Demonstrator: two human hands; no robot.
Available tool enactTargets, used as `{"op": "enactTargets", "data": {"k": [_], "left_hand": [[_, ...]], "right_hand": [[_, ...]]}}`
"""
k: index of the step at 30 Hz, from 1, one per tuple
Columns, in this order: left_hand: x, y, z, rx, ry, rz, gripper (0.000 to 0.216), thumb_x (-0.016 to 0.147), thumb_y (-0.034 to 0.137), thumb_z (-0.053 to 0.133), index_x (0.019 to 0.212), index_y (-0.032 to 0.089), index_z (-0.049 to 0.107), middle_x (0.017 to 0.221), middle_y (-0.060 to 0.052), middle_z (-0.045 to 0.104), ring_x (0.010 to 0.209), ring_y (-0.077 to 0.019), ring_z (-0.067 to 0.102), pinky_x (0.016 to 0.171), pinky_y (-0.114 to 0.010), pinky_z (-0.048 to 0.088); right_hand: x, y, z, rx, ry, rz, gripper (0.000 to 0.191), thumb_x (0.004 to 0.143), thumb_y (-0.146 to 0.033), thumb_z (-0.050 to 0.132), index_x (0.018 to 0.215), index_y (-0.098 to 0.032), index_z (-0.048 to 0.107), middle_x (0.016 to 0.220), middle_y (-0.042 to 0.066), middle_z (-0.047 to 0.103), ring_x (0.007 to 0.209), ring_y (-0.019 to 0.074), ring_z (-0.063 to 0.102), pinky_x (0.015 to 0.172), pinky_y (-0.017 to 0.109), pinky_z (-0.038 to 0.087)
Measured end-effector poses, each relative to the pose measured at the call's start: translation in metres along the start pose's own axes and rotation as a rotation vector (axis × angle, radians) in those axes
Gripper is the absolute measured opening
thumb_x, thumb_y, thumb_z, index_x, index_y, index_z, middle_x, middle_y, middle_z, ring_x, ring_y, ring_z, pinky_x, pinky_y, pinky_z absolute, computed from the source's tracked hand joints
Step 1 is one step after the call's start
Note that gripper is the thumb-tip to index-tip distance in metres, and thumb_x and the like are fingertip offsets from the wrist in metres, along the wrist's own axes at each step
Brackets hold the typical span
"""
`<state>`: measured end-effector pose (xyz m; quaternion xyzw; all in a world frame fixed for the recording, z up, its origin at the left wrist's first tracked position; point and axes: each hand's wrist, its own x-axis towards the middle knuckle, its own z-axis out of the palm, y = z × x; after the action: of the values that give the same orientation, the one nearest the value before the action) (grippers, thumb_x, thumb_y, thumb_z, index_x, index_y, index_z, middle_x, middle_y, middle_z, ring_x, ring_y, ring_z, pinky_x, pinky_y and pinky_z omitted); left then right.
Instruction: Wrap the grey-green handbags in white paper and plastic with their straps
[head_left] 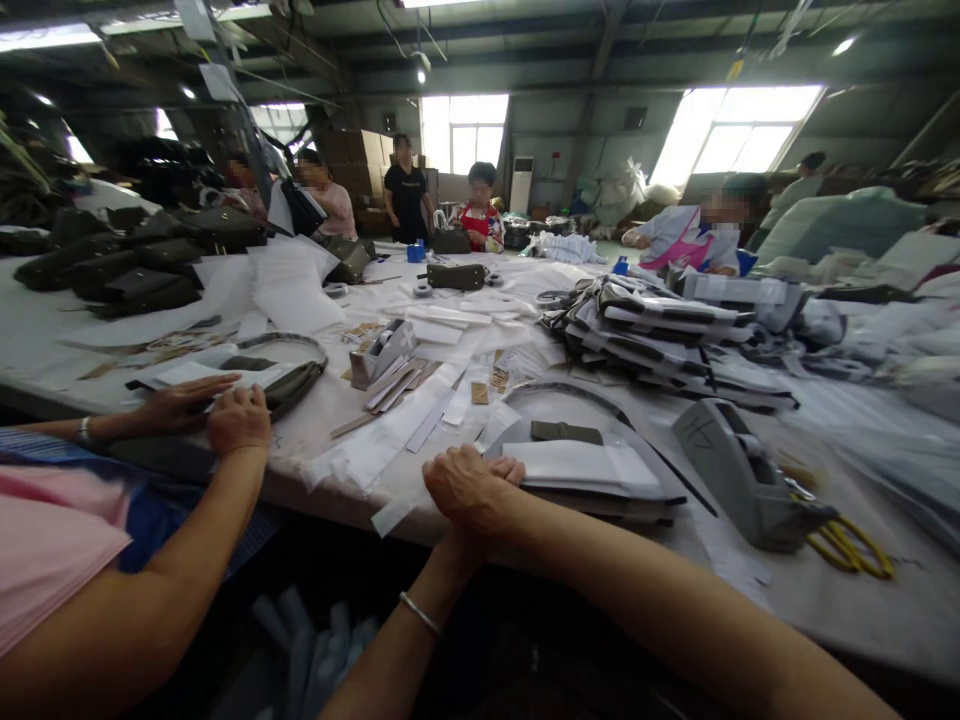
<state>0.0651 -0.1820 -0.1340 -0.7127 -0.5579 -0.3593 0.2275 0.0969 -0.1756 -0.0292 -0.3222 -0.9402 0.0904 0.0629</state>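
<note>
Both hands (469, 490) clasped at the table edge (341, 500) — tape dispenser (739, 470) near.

Both hands meet in one clasp, low centre of view. Right hand (469, 488) on top, knuckles up, fingers curled down over left hand (452, 545), covering most of it. Left hand's own fingers hidden, pose unclear. Right forearm bare, runs from clasp back toward lower right, nearly straight. Left forearm bare, rises steeply to clasp from below, wrist bent just under it.
</note>
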Motion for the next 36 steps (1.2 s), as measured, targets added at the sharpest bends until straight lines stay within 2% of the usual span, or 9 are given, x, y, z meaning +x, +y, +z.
{"op": "enactTargets", "data": {"k": [4, 8, 13, 20, 26, 28, 31, 34, 36], "left_hand": [[0.006, 0.003, -0.008, -0.011, 0.021, 0.006, 0.03, 0.088, 0.011, 0.044, 0.11, 0.016, 0.064, 0.094, -0.009, 0.068, 0.095, -0.0242, 0.064, 0.087, -0.043, 0.056], [0.011, 0.008, -0.018, -0.03, 0.052, -0.014, 0.032, 0.089, 0.009, 0.045, 0.118, 0.013, 0.06, 0.106, -0.012, 0.068, 0.105, -0.0237, 0.064, 0.092, -0.039, 0.056], [0.014, 0.01, -0.019, -0.076, 0.127, -0.038, 0.037, 0.095, 0.019, 0.053, 0.131, 0.012, 0.05, 0.11, -0.012, 0.069, 0.107, -0.0224, 0.065, 0.096, -0.039, 0.056], [0.02, 0.007, -0.024, -0.024, 0.087, 0.031, 0.056, 0.096, 0.012, 0.048, 0.15, 0.015, 0.031, 0.119, -0.012, 0.068, 0.111, -0.0198, 0.064, 0.098, -0.035, 0.055], [0.028, 0.006, -0.033, -0.067, 0.081, 0.014, 0.046, 0.096, 0.009, 0.047, 0.142, 0.015, 0.045, 0.116, -0.011, 0.067, 0.113, -0.0207, 0.062, 0.101, -0.038, 0.053], [0.031, 0.004, -0.036, -0.105, 0.101, -0.031, 0.042, 0.097, 0.008, 0.046, 0.138, 0.015, 0.049, 0.115, -0.01, 0.067, 0.113, -0.0197, 0.062, 0.102, -0.036, 0.052], [0.033, -0.003, -0.04, -0.159, 0.118, -0.094, 0.04, 0.098, 0.007, 0.043, 0.136, 0.017, 0.052, 0.115, -0.009, 0.068, 0.113, -0.0177, 0.063, 0.102, -0.032, 0.052], [0.028, -0.012, -0.04, -0.194, 0.135, -0.158, 0.044, 0.096, 0.007, 0.046, 0.138, 0.019, 0.05, 0.115, -0.009, 0.068, 0.111, -0.0172, 0.064, 0.099, -0.028, 0.054], [0.021, -0.018, -0.038, -0.203, 0.16, -0.193, 0.048, 0.094, 0.008, 0.05, 0.14, 0.018, 0.047, 0.115, -0.009, 0.067, 0.109, -0.0175, 0.064, 0.096, -0.027, 0.055]], "right_hand": [[0.01, 0.047, -0.071, 0.002, -0.022, -0.143, 0.023, 0.087, -0.011, 0.054, 0.1, -0.019, 0.073, 0.1, 0.012, 0.073, 0.097, 0.029, 0.068, 0.085, 0.04, 0.053], [-0.022, 0.099, -0.097, 0.081, 0.026, -0.286, 0.03, 0.086, -0.009, 0.052, 0.104, -0.022, 0.072, 0.106, 0.006, 0.072, 0.099, 0.0201, 0.067, 0.091, 0.03, 0.049], [-0.071, 0.129, -0.068, 0.166, 0.068, -0.405, 0.039, 0.082, -0.003, 0.051, 0.11, -0.021, 0.071, 0.114, 0.008, 0.071, 0.11, 0.0216, 0.064, 0.102, 0.038, 0.047], [-0.091, 0.137, -0.033, 0.355, 0.26, -0.485, 0.064, 0.08, 0.002, 0.045, 0.141, -0.019, 0.047, 0.148, 0.013, 0.047, 0.141, 0.0244, 0.038, 0.116, 0.048, 0.037], [-0.146, 0.142, -0.028, 0.49, 0.372, -0.453, 0.048, 0.086, -0.007, 0.053, 0.127, -0.031, 0.054, 0.111, 0.007, 0.069, 0.104, 0.0243, 0.066, 0.087, 0.038, 0.06], [-0.164, 0.155, -0.011, 0.513, 0.394, -0.392, 0.046, 0.084, -0.008, 0.054, 0.121, -0.035, 0.056, 0.098, 0.005, 0.071, 0.091, 0.0247, 0.07, 0.074, 0.036, 0.063], [-0.17, 0.191, 0.028, 0.43, 0.468, -0.143, 0.039, 0.085, -0.016, 0.056, 0.116, -0.039, 0.06, 0.104, 0.006, 0.07, 0.097, 0.0299, 0.069, 0.075, 0.042, 0.064], [-0.146, 0.228, 0.061, 0.301, 0.543, 0.133, 0.038, 0.089, -0.031, 0.053, 0.125, -0.039, 0.058, 0.116, 0.009, 0.066, 0.109, 0.0376, 0.064, 0.083, 0.055, 0.061], [-0.122, 0.246, 0.072, 0.311, 0.458, 0.158, 0.039, 0.092, -0.038, 0.05, 0.131, -0.035, 0.056, 0.116, 0.012, 0.066, 0.11, 0.0391, 0.062, 0.083, 0.058, 0.059]]}}
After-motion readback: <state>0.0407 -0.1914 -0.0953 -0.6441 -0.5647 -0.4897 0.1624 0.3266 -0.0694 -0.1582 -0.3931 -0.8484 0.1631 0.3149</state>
